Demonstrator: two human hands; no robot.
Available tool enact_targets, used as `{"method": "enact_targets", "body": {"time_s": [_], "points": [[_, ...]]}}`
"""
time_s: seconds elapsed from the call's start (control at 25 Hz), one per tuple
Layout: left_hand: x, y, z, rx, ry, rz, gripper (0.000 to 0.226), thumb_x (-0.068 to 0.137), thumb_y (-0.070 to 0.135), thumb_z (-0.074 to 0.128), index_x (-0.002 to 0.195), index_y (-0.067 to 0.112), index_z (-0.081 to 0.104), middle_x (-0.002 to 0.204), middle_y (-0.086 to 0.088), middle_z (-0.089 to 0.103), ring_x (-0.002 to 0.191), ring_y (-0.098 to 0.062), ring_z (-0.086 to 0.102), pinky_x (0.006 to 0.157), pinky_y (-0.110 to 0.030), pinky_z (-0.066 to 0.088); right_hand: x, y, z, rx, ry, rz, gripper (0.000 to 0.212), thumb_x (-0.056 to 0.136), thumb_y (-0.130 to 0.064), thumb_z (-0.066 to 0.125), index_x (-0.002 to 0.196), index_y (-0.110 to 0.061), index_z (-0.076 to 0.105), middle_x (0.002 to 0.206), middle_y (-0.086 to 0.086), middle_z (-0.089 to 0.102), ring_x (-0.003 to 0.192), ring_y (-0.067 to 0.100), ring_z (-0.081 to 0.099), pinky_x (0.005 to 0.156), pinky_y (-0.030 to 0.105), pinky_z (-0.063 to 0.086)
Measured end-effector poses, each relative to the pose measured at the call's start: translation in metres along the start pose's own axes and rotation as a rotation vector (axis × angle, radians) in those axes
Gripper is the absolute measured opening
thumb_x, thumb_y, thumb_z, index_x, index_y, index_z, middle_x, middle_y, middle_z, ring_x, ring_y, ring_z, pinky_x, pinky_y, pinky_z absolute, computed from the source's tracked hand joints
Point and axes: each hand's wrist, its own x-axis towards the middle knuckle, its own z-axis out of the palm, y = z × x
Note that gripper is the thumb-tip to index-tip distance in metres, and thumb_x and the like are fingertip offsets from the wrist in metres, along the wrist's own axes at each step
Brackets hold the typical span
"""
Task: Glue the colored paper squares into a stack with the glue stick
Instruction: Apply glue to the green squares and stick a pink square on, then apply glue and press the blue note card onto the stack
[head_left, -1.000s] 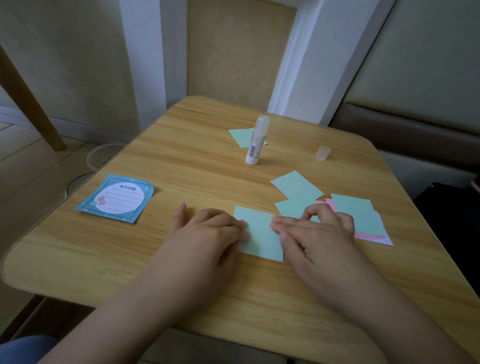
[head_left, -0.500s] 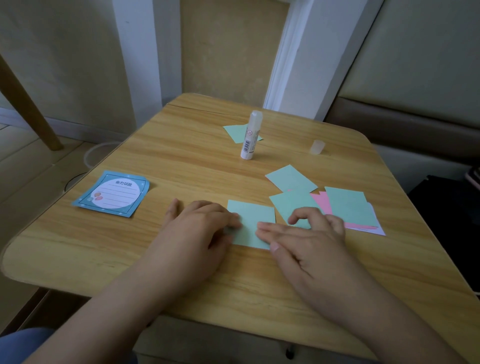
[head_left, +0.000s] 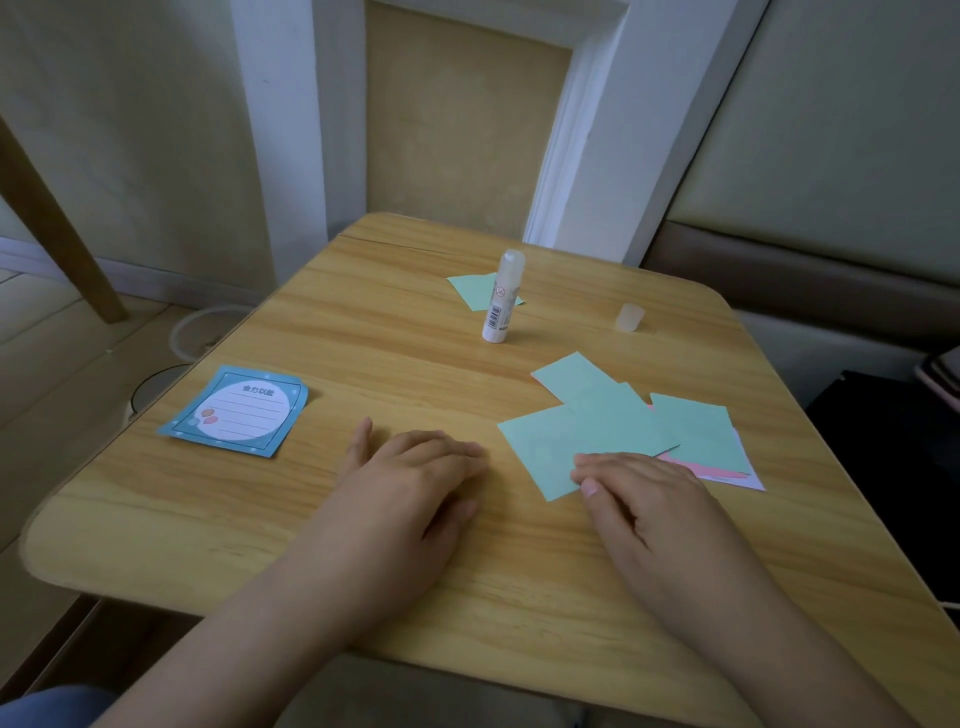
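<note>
- Your left hand (head_left: 415, 478) lay flat on the wooden table (head_left: 395, 364), fingers loosely stretched toward 1 o'clock, holding nothing and touching no paper.
- Your right hand (head_left: 639, 493) rested with straight fingers pressing the near edge of the nearest green square (head_left: 545, 457); nothing was pinched or curled round.
- That green square sat at 5 o'clock from the glue stick (head_left: 500, 296), tilted, its far corner overlapping a second green square (head_left: 613, 415).
- A third green square (head_left: 571, 374) lay beyond those, and a fourth green square (head_left: 701, 436) lay at 3 o'clock of the pile, covering pink paper (head_left: 696, 467) and a pale sheet (head_left: 748, 480) whose edges showed beneath it.
- The glue stick stood upright and uncapped near table centre, toward 12 o'clock from your hands, well apart from both.
- A lone green square (head_left: 470, 291) lay just behind the glue stick, partly hidden by it.
- The clear cap (head_left: 629, 317) stood at 3 o'clock from the glue stick, apart from the papers.
- A blue notepad (head_left: 236, 410) with a white lined oval lay at 10 o'clock from your left hand, near the table's left edge.
- Nothing stood between your hands and the glue stick except bare tabletop.
</note>
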Motion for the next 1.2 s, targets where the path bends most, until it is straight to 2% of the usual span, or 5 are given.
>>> {"method": "enact_targets", "body": {"time_s": [0.28,0.8,0.96,1.12,1.2], "points": [[0.001,0.000,-0.003,0.010,0.028,-0.023,0.058,0.077,0.052,0.028,0.124,0.036,0.059,0.130,0.017,0.055,0.123,-0.008,0.048,0.112,-0.048,0.019,0.020,0.006,-0.010,0.053,-0.095,0.082,0.036,0.097,-0.032,0.043,0.130,-0.023,0.054,0.142,-0.013,0.044,0.132,0.000,0.033,0.104,0.007,0.014],[0.076,-0.017,-0.025,-0.051,0.274,-0.104,0.032,0.091,0.039,0.051,0.122,0.033,0.050,0.112,0.023,0.047,0.098,0.003,0.047,0.078,-0.015,0.037,0.225,0.042,0.034,0.215,-0.119,0.401,0.052,0.085,-0.036,0.064,0.130,-0.014,0.051,0.127,0.002,0.056,0.116,0.018,0.053,0.094,0.027,0.041],[0.081,-0.029,-0.025,-0.113,0.308,-0.095,0.028,0.088,0.041,0.052,0.115,0.037,0.054,0.104,0.026,0.049,0.092,0.006,0.049,0.076,-0.013,0.040,0.274,0.031,0.060,0.089,-0.215,0.356,0.035,0.079,-0.039,0.070,0.104,-0.017,0.059,0.114,-0.001,0.060,0.090,0.017,0.052,0.062,0.020,0.039],[0.082,-0.038,-0.025,-0.164,0.321,-0.100,0.023,0.084,0.041,0.053,0.107,0.037,0.058,0.100,0.026,0.051,0.095,0.006,0.048,0.077,-0.016,0.042,0.286,0.025,0.054,0.308,-0.299,0.379,0.075,0.069,-0.027,0.082,0.133,-0.014,0.045,0.132,0.003,0.049,0.121,0.023,0.048,0.093,0.026,0.038],[0.082,-0.038,-0.025,-0.169,0.319,-0.098,0.022,0.085,0.042,0.053,0.106,0.038,0.057,0.100,0.026,0.050,0.096,0.006,0.046,0.077,-0.016,0.042,0.291,0.028,0.056,0.269,-0.315,0.395,0.052,0.069,-0.031,0.082,0.112,-0.016,0.057,0.115,0.002,0.056,0.103,0.020,0.055,0.079,0.027,0.044]]}}
